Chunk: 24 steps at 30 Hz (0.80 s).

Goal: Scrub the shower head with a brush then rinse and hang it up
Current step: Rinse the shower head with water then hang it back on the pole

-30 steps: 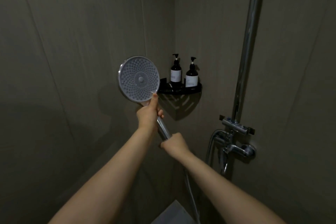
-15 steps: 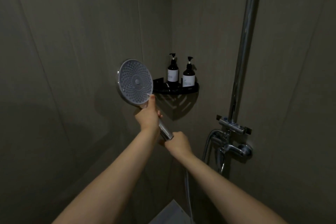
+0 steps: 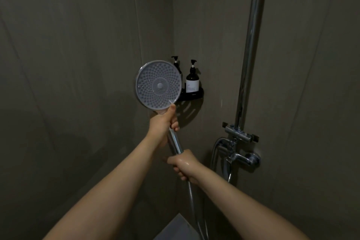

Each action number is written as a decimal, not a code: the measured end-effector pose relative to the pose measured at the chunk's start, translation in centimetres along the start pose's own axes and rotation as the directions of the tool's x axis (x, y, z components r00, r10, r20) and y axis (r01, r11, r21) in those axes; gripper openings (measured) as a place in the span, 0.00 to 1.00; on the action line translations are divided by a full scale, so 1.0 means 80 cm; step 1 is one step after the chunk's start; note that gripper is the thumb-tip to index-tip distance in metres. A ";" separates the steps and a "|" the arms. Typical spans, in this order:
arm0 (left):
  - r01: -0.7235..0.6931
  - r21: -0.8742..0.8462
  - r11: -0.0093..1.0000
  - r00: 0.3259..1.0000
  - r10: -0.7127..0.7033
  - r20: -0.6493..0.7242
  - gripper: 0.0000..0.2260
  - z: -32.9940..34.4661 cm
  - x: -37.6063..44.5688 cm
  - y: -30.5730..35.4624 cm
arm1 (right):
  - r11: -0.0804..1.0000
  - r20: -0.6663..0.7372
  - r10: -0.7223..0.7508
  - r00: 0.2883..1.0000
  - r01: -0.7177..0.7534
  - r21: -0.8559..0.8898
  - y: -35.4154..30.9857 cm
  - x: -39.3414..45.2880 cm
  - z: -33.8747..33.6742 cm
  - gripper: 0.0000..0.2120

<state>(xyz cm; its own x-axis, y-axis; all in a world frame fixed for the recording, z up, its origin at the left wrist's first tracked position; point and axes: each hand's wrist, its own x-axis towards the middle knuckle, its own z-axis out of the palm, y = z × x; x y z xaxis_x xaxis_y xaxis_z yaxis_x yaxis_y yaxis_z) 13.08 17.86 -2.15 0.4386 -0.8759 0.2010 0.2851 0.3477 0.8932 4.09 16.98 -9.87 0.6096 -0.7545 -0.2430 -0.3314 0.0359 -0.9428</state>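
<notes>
Shower head held up, left hand fingers curled round its handle, right hand fingers gripping lower.

The shower stall is dim, the grey-brown walls murky and grainy, darkest toward the lower left. Light seems to fall from above and behind the camera: the corner shelf casts a slatted shadow just below itself, and a broad soft shadow lies on the left wall. Thin highlights run along the chrome riser pipe and glint on the mixer valve. The shower head face is the palest area, sharp enough to show its nozzles. Wide-angle distortion bows the wall seams and pipe; the forearms near the bottom edge look soft.
</notes>
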 end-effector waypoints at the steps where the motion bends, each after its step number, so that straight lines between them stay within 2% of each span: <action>1: 0.004 -0.008 1.000 1.000 -0.004 0.008 0.16 0.001 0.001 -0.002 | 1.000 0.020 -0.029 0.999 0.029 0.012 0.001 0.000 -0.007 0.13; 5: 0.047 -0.133 0.990 0.998 -0.042 0.047 0.15 0.002 0.001 -0.009 | 0.988 0.177 -0.131 0.975 0.114 0.103 0.004 -0.004 -0.037 0.09; 9: 0.153 -0.240 0.959 0.986 -0.132 0.101 0.17 0.006 -0.003 -0.024 | 0.955 0.474 -0.085 0.877 -0.065 0.291 0.021 -0.006 -0.045 0.15; 13: 0.254 -0.171 0.952 0.950 -0.212 0.228 0.16 0.013 -0.006 -0.027 | 0.941 0.567 -0.083 0.819 -0.123 0.316 0.040 -0.007 -0.047 0.18; 16: 0.244 -0.157 0.957 0.952 -0.205 0.228 0.16 0.013 -0.004 -0.025 | 0.953 0.527 -0.094 0.844 -0.077 0.293 0.036 -0.007 -0.052 0.15; 20: 0.139 -0.097 0.986 0.985 -0.128 0.114 0.16 0.012 -0.007 -0.036 | 0.986 0.400 -0.080 0.913 0.013 0.168 0.038 0.005 -0.081 0.06; 22: 0.089 -0.046 0.995 0.994 -0.086 0.067 0.17 0.011 -0.009 -0.041 | 0.989 0.365 -0.011 0.931 -0.042 0.138 0.048 0.017 -0.112 0.04; 24: 0.062 -0.025 0.998 0.997 -0.061 0.049 0.17 0.007 -0.012 -0.043 | 0.983 0.171 0.138 0.976 -0.156 0.097 0.064 0.029 -0.150 0.09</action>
<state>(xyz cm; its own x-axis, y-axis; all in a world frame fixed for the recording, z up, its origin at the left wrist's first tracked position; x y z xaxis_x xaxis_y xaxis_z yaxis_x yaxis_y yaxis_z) 11.16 17.32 -5.21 0.3784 -0.9107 0.1657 0.3328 0.3009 0.8937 -4.83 7.54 -12.51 0.6722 -0.6191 -0.4060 -0.3509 0.2165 -0.9110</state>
